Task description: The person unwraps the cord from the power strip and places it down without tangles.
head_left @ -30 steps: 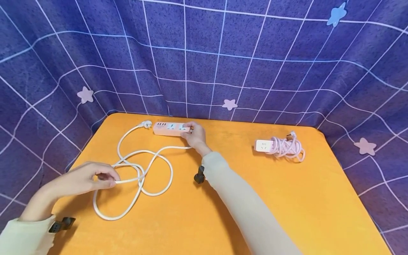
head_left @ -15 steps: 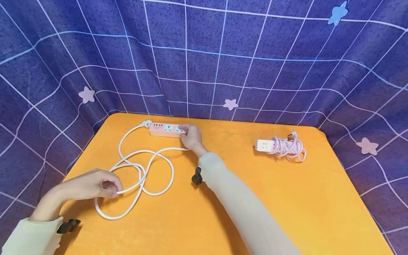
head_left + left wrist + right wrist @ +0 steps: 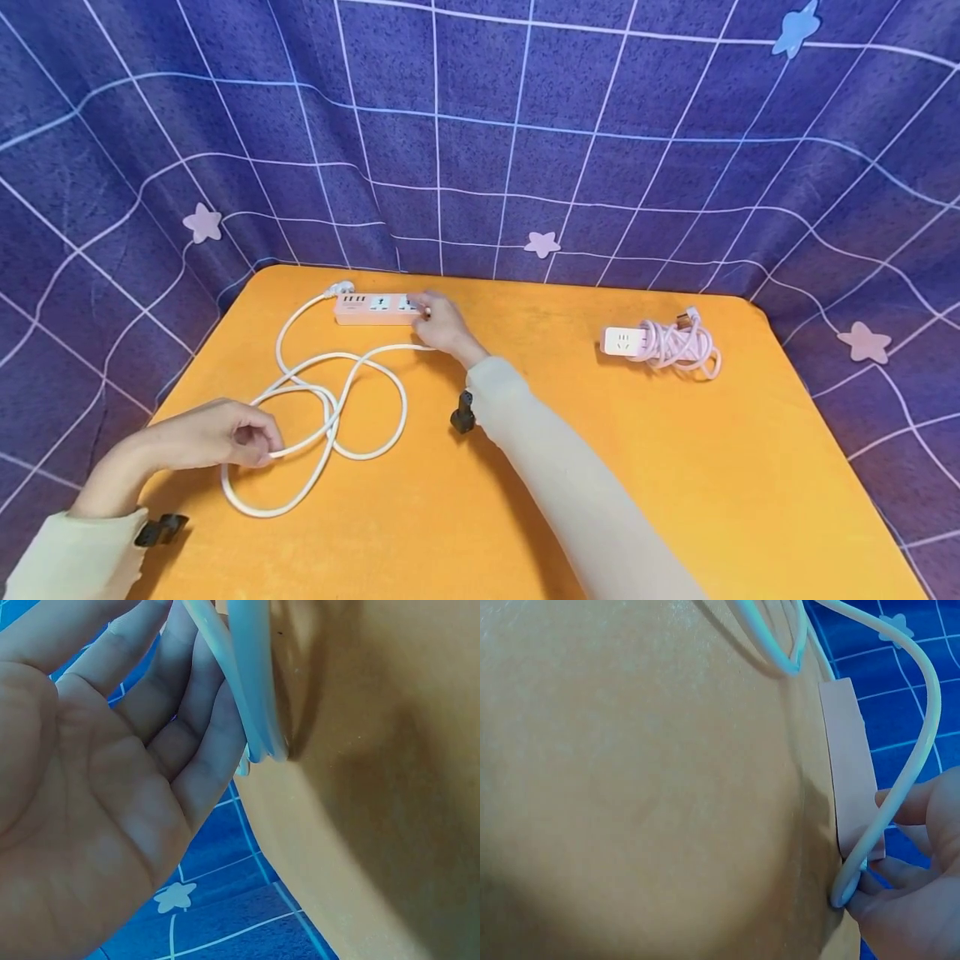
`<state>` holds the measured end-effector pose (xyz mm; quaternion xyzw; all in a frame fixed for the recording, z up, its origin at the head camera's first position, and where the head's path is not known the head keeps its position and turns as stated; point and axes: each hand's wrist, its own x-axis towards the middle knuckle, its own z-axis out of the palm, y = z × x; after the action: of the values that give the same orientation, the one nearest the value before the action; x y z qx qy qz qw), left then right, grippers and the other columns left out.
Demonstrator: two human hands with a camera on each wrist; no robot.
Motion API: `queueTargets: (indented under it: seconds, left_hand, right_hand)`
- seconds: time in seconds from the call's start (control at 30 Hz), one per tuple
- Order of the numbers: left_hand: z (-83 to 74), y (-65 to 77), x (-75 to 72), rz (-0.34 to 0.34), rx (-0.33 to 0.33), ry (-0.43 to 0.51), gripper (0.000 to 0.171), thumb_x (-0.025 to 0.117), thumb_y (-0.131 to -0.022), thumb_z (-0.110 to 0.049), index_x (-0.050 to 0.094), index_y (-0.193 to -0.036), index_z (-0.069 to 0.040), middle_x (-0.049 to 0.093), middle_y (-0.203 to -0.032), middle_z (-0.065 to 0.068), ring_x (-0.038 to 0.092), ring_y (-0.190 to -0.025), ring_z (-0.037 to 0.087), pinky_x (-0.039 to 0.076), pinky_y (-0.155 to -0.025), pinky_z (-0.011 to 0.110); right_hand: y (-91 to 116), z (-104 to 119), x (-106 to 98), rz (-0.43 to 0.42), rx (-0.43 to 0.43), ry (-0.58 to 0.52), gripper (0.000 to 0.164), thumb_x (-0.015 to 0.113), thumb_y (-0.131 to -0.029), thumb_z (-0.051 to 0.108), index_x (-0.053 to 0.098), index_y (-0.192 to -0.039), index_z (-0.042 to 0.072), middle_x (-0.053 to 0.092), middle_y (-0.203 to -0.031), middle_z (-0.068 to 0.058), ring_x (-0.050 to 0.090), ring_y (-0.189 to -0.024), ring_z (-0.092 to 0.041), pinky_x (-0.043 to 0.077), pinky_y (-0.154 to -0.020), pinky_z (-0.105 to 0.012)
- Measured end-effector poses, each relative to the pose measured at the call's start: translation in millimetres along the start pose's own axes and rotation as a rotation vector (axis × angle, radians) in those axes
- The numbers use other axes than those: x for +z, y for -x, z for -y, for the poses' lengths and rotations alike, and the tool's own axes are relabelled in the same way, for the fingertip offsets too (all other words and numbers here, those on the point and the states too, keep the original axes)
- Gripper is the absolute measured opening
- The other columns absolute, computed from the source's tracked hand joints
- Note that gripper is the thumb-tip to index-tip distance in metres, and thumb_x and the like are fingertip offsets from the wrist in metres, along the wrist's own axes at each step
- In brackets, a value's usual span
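Slid toward nine o'clock since earlier, the power strip [image 3: 372, 308] lies at the table's [image 3: 675, 467] far edge, gripped by the right hand [image 3: 441, 323]. At seven o'clock, the left hand [image 3: 217, 433] pinches the white cord [image 3: 352, 400].

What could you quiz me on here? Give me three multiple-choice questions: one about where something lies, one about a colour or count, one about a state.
1. Where is the pink power strip?
A. far edge of the table
B. near edge
C. on the floor

2. How many power strips lie on the table?
A. one
B. two
C. four

3. How is the white cable?
A. bundled tight
B. in loose loops
C. cut in pieces

Answers: 1 A, it lies by the backdrop under the right hand. 2 B, the small white strip lies at right. 3 B, the left hand pinches one loop.
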<state>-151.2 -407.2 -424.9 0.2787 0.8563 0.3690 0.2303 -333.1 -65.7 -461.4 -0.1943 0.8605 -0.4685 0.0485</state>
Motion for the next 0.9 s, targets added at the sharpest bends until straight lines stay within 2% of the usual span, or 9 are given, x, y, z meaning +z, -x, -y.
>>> queueTargets:
  seconds: [0.17,0.2,0.27,0.37,0.47,0.6,0.73,0.9]
  left_hand:
    - [-2.2,-2.3,-1.3,0.011,-0.017,-0.001,0.013,0.079,-0.095,-0.01,0.076,-0.107,-0.015,0.07,-0.09,-0.007,0.063,-0.085,0.003,0.053,-0.071,0.023]
    - [-3.0,-2.4,-1.9,0.009,-0.015,-0.005,0.014,0.079,-0.095,-0.011,0.076,-0.108,-0.014,0.071,-0.092,-0.007,0.064,-0.086,0.004,0.054,-0.072,0.024]
    - [-4.5,-1.9,-3.2,0.002,-0.003,-0.018,0.017,0.079,-0.095,-0.011,0.075,-0.112,-0.014,0.073,-0.094,-0.006,0.066,-0.087,0.005,0.055,-0.073,0.025]
    - [-7.8,-0.7,-6.1,-0.031,0.017,-0.05,0.022,0.08,-0.095,-0.012,0.074,-0.116,-0.015,0.075,-0.1,-0.004,0.068,-0.09,0.007,0.057,-0.075,0.026]
    - [-11.9,-0.4,-10.1,-0.084,0.039,-0.089,0.026,0.08,-0.096,-0.013,0.073,-0.12,-0.014,0.076,-0.106,-0.004,0.07,-0.094,0.007,0.058,-0.079,0.025]
    - [-19.4,-2.3,-15.1,-0.183,0.048,-0.142,0.028,0.079,-0.096,-0.011,0.072,-0.124,-0.014,0.076,-0.103,-0.008,0.071,-0.094,0.008,0.057,-0.08,0.023]
    - [-30.2,-8.7,-19.7,-0.285,0.021,-0.23,0.026,0.078,-0.098,-0.016,0.074,-0.122,-0.023,0.076,-0.102,-0.011,0.069,-0.093,0.005,0.055,-0.078,0.022]
    - [-46.4,-24.0,-27.8,-0.404,0.031,-0.356,0.022,0.076,-0.1,-0.021,0.075,-0.121,-0.027,0.075,-0.102,-0.014,0.068,-0.094,0.002,0.052,-0.083,0.017]
  right_hand:
    - [4,-4,-9,0.04,0.009,-0.047,0.055,0.061,-0.1,0.002,0.055,-0.154,0.008,0.054,-0.156,-0.012,0.061,-0.126,-0.025,0.055,-0.092,-0.031]
    - [5,-5,-11,0.046,0.004,-0.046,0.055,0.061,-0.1,0.003,0.054,-0.155,0.007,0.056,-0.154,-0.011,0.061,-0.125,-0.025,0.055,-0.093,-0.031]
    - [7,-6,-18,0.056,-0.004,-0.031,0.054,0.062,-0.102,0.005,0.053,-0.156,0.008,0.055,-0.155,-0.011,0.06,-0.132,-0.026,0.053,-0.102,-0.032]
    - [10,-7,-34,0.065,-0.038,0.021,0.055,0.064,-0.103,0.008,0.052,-0.156,0.008,0.052,-0.158,-0.015,0.056,-0.139,-0.034,0.048,-0.114,-0.041]
    - [13,-8,-53,0.07,-0.09,0.05,0.053,0.065,-0.102,0.007,0.053,-0.155,0.007,0.053,-0.157,-0.019,0.056,-0.137,-0.042,0.047,-0.115,-0.049]
    - [21,-9,-82,0.058,-0.151,0.078,0.052,0.067,-0.101,0.007,0.055,-0.152,0.003,0.055,-0.155,-0.019,0.059,-0.133,-0.045,0.048,-0.114,-0.05]
    - [34,-8,-113,0.029,-0.163,0.102,0.053,0.07,-0.1,0.008,0.057,-0.151,0.003,0.057,-0.153,-0.017,0.062,-0.129,-0.04,0.049,-0.113,-0.046]
    - [55,-4,-151,-0.01,-0.162,0.096,0.053,0.071,-0.099,0.006,0.058,-0.15,0.005,0.058,-0.152,-0.016,0.064,-0.128,-0.036,0.049,-0.114,-0.045]
